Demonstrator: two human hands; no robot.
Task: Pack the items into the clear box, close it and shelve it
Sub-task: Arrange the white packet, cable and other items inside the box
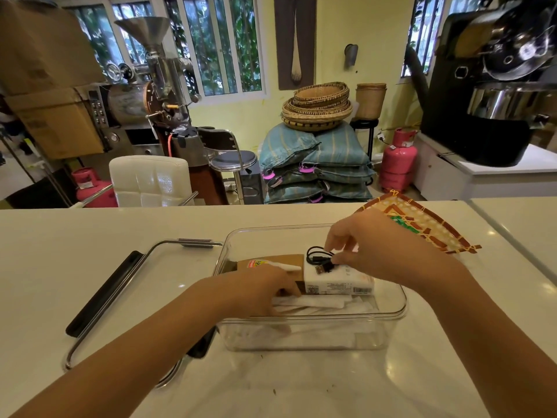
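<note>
While packing: right hand [373,251] pinches coiled USB cable [319,257] over white carton [334,282] | left hand [259,291] grips brown packet [271,262] inside clear box [388,312] | tuck cable below rim so lid [120,294] seats.

A clear box [313,330] stood open on a white counter [90,267], its clear lid [132,297] with black clips lying flat just to its left, and a woven patterned tray [428,224] lay behind it to the right. Inside were a brown carton [271,262], a white packet [337,282] and white sachets [316,303]. The left hand [256,294] reached over the near rim onto the carton, while the right hand [370,251] pinched a coiled black USB cable [319,256] above the white packet.
</note>
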